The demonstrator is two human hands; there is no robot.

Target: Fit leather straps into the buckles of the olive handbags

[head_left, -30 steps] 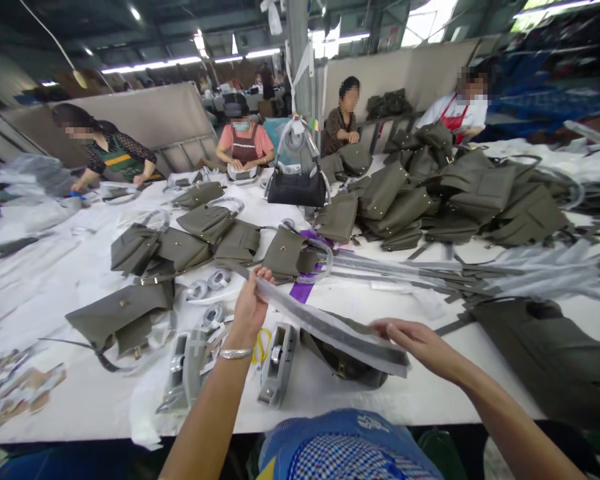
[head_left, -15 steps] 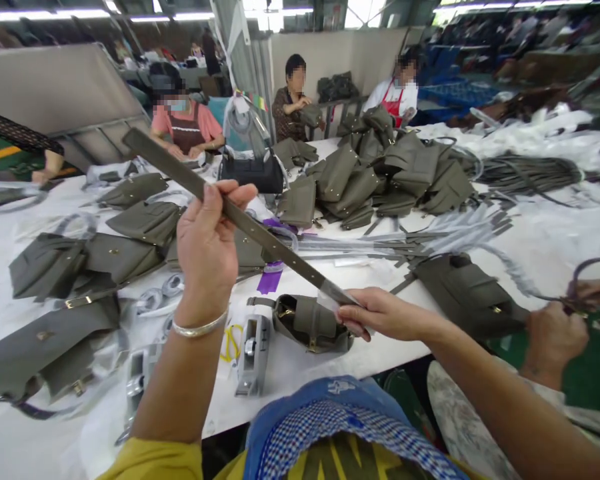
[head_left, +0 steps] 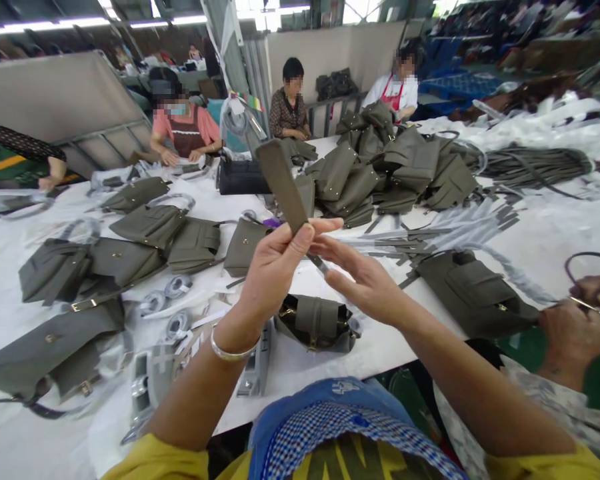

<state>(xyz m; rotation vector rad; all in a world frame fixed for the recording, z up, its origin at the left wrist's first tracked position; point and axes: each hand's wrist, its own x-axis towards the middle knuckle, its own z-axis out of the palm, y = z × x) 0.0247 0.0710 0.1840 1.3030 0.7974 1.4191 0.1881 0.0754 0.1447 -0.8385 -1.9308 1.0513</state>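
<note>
My left hand [head_left: 280,263], with a silver bangle at the wrist, pinches a dark olive bag strap [head_left: 281,180] between thumb and fingers. The strap's broad end rises up and left over the table, and its lower part runs toward my right hand [head_left: 365,280]. That hand's fingers are stretched out and apart from its thumb, close around the strap's lower end; whether they touch it is hard to make out. Below my hands, a small olive handbag [head_left: 317,323] sits on the table with its top unzipped. A grey tape dispenser [head_left: 254,373] is partly hidden behind my left forearm.
Olive bags [head_left: 140,250] lie at left, with a larger pile [head_left: 380,167] at the back. Wrapped straps [head_left: 460,230] spread at right. Another dispenser [head_left: 147,380] stands at lower left. A co-worker's hands [head_left: 575,327] hold a strap at right; others sit across the table.
My left hand has moved right, bringing the strap closer to my right hand and steeper. My right hand has gone from pinching the strap's wrapped end to stretched fingers.
</note>
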